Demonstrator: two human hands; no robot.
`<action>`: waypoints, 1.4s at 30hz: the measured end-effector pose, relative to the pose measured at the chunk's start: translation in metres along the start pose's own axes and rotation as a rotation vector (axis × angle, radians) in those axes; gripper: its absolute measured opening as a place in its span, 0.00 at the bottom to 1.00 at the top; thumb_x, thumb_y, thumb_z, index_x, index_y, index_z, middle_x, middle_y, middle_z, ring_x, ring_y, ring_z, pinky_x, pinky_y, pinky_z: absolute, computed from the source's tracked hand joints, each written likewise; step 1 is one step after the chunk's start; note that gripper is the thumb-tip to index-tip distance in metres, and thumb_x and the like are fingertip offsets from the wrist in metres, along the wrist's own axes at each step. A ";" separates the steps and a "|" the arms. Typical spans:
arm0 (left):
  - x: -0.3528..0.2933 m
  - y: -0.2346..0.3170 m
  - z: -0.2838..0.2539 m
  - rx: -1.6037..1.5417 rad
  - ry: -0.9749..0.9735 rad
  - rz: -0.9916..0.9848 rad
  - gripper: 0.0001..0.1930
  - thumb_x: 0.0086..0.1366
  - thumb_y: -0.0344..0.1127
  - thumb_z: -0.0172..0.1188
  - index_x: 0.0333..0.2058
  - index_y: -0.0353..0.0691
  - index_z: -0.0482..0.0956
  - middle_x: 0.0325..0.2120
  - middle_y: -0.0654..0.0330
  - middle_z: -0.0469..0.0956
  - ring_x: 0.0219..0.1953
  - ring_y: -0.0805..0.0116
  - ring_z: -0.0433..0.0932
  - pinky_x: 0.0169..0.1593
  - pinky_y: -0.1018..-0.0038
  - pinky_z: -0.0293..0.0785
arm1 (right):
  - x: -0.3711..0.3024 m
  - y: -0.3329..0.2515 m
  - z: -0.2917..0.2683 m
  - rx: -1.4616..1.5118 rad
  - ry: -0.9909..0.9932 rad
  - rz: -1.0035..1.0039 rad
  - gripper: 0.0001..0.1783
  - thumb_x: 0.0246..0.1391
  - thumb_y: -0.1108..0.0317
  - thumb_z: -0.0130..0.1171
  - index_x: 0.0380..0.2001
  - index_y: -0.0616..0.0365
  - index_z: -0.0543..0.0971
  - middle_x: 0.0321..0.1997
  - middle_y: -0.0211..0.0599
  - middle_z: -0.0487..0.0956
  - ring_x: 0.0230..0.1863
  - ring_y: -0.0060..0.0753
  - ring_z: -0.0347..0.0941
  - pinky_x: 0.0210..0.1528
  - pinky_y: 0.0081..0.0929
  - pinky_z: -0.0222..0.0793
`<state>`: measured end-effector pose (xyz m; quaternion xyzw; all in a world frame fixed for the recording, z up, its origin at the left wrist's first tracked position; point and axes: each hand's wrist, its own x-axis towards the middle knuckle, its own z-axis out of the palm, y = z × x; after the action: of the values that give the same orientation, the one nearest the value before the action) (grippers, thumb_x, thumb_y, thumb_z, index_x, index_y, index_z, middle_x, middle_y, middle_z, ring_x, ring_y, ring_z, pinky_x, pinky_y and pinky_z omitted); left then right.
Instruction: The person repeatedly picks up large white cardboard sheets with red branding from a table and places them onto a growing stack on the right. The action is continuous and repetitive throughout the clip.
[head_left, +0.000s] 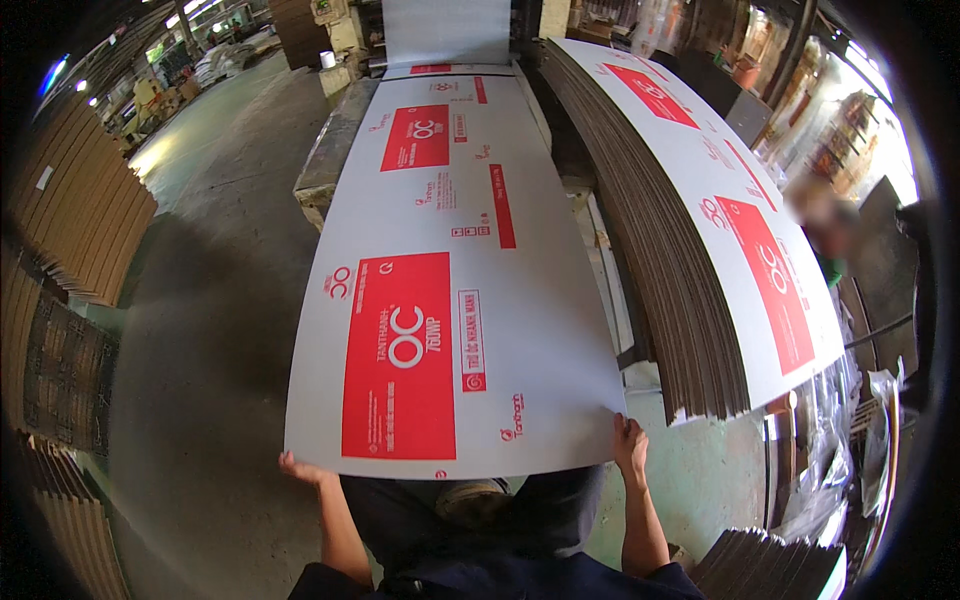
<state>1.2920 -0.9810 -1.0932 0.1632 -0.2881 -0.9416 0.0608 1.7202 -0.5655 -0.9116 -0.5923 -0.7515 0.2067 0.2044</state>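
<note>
A long white cardboard sheet [560, 340] with red printed panels stretches from my lap to the machine in front of me. My left hand [306, 470] grips its near left corner, with some fingers hidden by the board. On the opposite side my right hand [630, 446] pinches the near right edge, thumb on top. The sheet's far end lies at the machine's outlet [445, 70], close to a second pale sheet [447, 30] there. Above my thighs, the near edge hangs roughly level.
At my right stands a tall stack of similar printed sheets [690, 330], bowed by the lens. Brown cardboard piles [85, 200] line the left side. Another stack [770, 565] sits low at right, near plastic wrap [825, 480]. A blurred person [825, 225] is at the far right.
</note>
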 end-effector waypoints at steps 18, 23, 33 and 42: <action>0.140 -0.150 0.200 0.634 -0.052 -0.151 0.31 0.54 0.48 0.50 0.53 0.37 0.58 0.53 0.50 0.61 0.45 0.49 0.71 0.44 0.49 0.68 | 0.271 -0.082 0.144 0.060 0.017 0.072 0.37 0.56 0.39 0.47 0.19 0.69 0.75 0.23 0.54 0.76 0.28 0.48 0.74 0.34 0.40 0.66; 0.152 -0.105 0.253 0.926 0.053 -0.224 0.41 0.60 0.64 0.46 0.63 0.47 0.45 0.63 0.50 0.52 0.54 0.47 0.68 0.53 0.42 0.59 | 0.301 -0.167 0.095 -0.353 -0.173 -0.032 0.37 0.57 0.40 0.45 0.57 0.61 0.62 0.48 0.62 0.73 0.52 0.54 0.71 0.52 0.43 0.67; -0.067 -0.112 0.117 1.297 -0.842 -0.559 0.09 0.57 0.36 0.48 0.23 0.38 0.72 0.17 0.57 0.75 0.17 0.66 0.73 0.21 0.71 0.67 | 0.191 -0.041 -0.208 -1.001 -0.008 0.074 0.36 0.57 0.41 0.43 0.65 0.42 0.53 0.71 0.46 0.44 0.70 0.55 0.39 0.59 0.73 0.39; -0.283 -0.085 0.030 1.938 -2.432 -0.606 0.30 0.58 0.56 0.51 0.41 0.28 0.76 0.41 0.39 0.75 0.47 0.46 0.74 0.51 0.57 0.67 | 0.062 0.022 -0.199 -0.467 0.444 -0.202 0.29 0.50 0.71 0.58 0.56 0.68 0.65 0.61 0.56 0.64 0.63 0.54 0.58 0.63 0.38 0.56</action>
<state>1.5458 -0.8366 -1.0407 0.6327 0.5876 -0.0520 0.5017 1.8341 -0.4869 -0.7545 -0.5761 -0.7706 -0.1263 0.2415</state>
